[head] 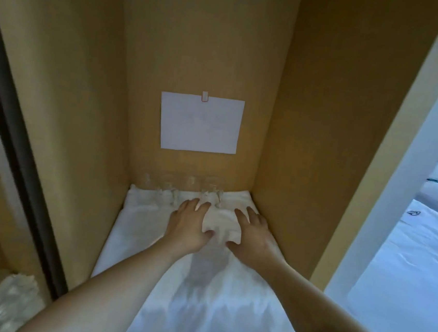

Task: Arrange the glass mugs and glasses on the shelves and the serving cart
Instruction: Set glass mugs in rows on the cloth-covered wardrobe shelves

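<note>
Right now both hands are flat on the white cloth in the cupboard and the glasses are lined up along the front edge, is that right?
Not quite. The head view shows the glasses lined up along the back wall, not the front edge. Both the left hand and right hand do lie flat on the white cloth.

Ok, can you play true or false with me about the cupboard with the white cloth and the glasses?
1. Both hands rest flat on the white cloth. True: the left hand and the right hand lie on it with fingers spread.
2. The glasses stand at the front edge of the shelf. False: they stand in a row at the back, against the rear wall.
3. A sheet of paper hangs on the back wall. True.
4. The right hand is lifting a glass. False: it holds nothing and lies on the cloth.
5. The paper hangs below the glasses. False: it hangs above them.
</note>
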Demonstrator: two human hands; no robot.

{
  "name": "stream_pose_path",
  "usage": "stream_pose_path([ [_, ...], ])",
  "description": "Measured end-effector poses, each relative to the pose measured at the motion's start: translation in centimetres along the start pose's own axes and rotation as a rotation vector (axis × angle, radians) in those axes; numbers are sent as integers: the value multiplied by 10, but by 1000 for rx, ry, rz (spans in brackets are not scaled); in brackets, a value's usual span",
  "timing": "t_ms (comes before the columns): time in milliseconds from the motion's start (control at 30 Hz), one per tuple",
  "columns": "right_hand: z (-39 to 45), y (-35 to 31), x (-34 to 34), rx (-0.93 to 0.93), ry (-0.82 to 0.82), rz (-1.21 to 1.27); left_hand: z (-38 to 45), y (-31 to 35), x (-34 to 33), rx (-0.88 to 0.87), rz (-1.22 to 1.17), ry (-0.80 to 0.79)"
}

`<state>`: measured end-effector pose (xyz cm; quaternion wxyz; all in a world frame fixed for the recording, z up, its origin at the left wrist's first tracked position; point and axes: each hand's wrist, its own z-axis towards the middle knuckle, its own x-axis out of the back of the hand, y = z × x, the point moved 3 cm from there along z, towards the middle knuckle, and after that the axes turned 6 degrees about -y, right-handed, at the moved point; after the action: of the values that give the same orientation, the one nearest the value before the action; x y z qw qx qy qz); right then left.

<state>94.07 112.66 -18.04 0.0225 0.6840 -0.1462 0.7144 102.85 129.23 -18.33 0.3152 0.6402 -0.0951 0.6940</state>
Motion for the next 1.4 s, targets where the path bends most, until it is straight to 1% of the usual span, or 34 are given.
stream_pose_path([
  [133,-47,1,2,18,-4,12,-50,18,4,22,13,14],
  [267,-83,-12,-2,65,-10,62,-99,21,8,77,5,18],
  [433,-124,-40,-16,141,-51,87,-165,12,9,135,18,-6],
  [633,-158,-84,-32,192,-72,97,-220,-14,25,177,19,26],
  [800,-173,-131,-47,210,-59,91,-254,-54,38,186,19,45],
  [967,-189,-197,-69,183,-51,124,-298,-109,46,182,25,-32],
  [1200,-225,-296,-113,196,-116,149,-362,-197,69,224,30,-48],
  [1300,-234,-334,-124,205,-102,141,-385,-233,81,246,13,-46],
  [1400,-242,-368,-135,189,-106,180,-410,-266,88,259,14,-77],
])
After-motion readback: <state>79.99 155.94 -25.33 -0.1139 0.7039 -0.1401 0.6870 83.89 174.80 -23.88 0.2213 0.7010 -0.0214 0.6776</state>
